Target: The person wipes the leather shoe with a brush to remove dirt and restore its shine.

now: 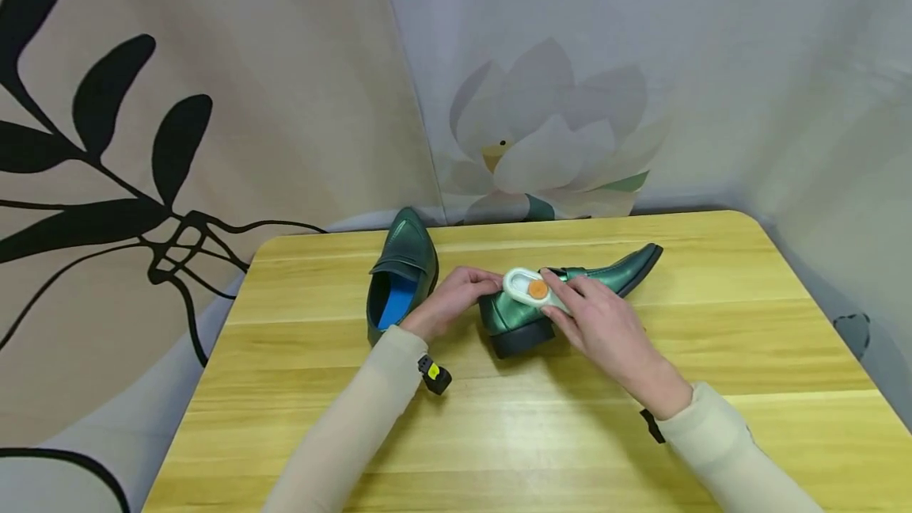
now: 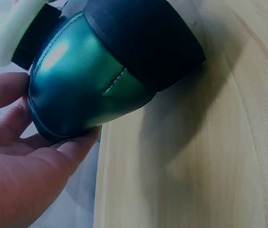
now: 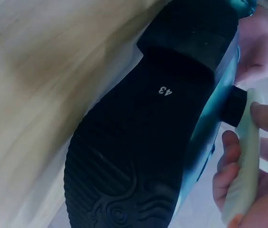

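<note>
A shiny green shoe (image 1: 514,318) with a black sole and heel is held tilted over the table, its toe to the right. My left hand (image 1: 456,301) grips its heel end by the opening; in the left wrist view the thumb and fingers (image 2: 3,90) hold the rim of the green heel counter (image 2: 72,90). In my right hand (image 1: 609,331) is a white-handled shoe brush (image 1: 518,282) with an orange round spot. The right wrist view shows its black bristle block (image 3: 234,107) against the shoe's upper, with the sole (image 3: 124,128), marked 43, facing the camera.
The matching green shoe (image 1: 404,248), with a blue insole, stands upright left of my hands near the back edge. Beneath everything is a light wooden table (image 1: 299,386). Patterned curtains (image 1: 285,85) hang behind and beside it.
</note>
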Demonstrator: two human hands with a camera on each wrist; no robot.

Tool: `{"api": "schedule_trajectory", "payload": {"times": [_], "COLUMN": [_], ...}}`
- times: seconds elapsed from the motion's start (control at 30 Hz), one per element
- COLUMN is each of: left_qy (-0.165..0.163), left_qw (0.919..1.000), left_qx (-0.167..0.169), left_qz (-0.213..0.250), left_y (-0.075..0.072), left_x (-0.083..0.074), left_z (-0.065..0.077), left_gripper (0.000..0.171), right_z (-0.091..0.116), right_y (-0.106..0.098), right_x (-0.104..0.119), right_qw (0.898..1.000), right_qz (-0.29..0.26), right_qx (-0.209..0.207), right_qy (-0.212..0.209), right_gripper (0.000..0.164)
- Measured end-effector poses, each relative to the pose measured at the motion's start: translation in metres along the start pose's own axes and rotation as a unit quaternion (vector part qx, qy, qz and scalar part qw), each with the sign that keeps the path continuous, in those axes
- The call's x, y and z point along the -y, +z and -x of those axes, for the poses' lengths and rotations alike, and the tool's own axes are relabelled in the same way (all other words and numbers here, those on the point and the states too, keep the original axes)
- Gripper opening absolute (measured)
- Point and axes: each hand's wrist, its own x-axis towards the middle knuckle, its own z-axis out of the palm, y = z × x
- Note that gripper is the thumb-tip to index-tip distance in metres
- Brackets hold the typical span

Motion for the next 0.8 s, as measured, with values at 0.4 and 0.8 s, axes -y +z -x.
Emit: {"api": "schedule_trajectory", "payload": {"times": [0.4, 0.8], "left_qy": [-0.01, -0.003], "left_qw": [0.9999, 0.9997], "left_qx": [-0.004, -0.017], "left_qz": [-0.01, -0.016], "left_y": [0.002, 0.004], "left_x": [-0.001, 0.0], "left_z": [0.002, 0.001], "left_gripper": [0.033, 0.033], "right_z": [0.006, 0.015], "right_y": [0.0, 0.004], "right_x": [0.001, -0.007], "right_qw": [1.0, 0.999], "right_qz": [-0.01, -0.049], "right_qx": [-0.012, 0.002], "right_qy": [0.023, -0.014], "right_gripper": [0.059, 0.051]}}
